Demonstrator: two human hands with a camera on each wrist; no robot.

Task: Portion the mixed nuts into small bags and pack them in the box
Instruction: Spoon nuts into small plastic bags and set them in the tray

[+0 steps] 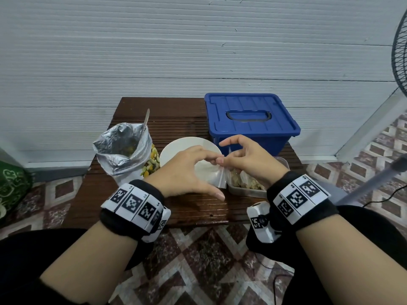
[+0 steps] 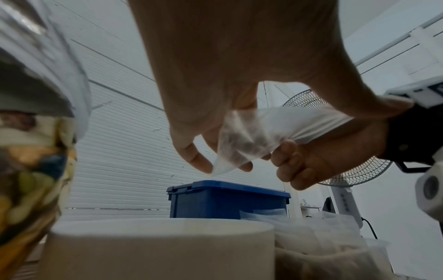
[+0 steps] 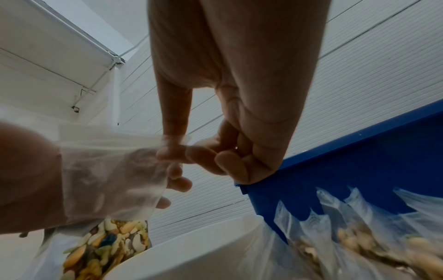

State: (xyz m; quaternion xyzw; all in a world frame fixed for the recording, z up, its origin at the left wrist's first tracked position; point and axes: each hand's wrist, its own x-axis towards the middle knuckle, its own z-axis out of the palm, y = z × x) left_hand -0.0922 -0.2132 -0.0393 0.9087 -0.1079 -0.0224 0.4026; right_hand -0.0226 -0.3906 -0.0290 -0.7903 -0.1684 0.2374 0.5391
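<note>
Two hands meet above the round white ceramic plate (image 1: 176,148), both pinching one small clear thin-film plastic bag (image 1: 217,177) that looks empty. The left hand (image 1: 187,170) holds the bag with fingertips curled at its upper edge, thumb stretched out toward the person; the right hand (image 1: 246,159) pinches the same edge between thumb and fingers, index finger raised. The film is crinkled and translucent in the wrist views (image 2: 249,136).

Just left of the plate stands a tall foil pouch (image 1: 123,148), silver and creased, with a clear window showing mixed nuts (image 1: 152,161) in yellow, green and cream; a metal spoon handle (image 1: 146,119) sticks out of its open top. Right of the plate sits a shallow metal tray (image 1: 246,191) carrying filled small bags of nuts (image 3: 359,236). Behind the plate and to its right rests the blue plastic box (image 1: 248,119), lid shut, with a recessed handle. All stand on a dark slatted wooden worktop (image 1: 176,115). No readable writing shows.
</note>
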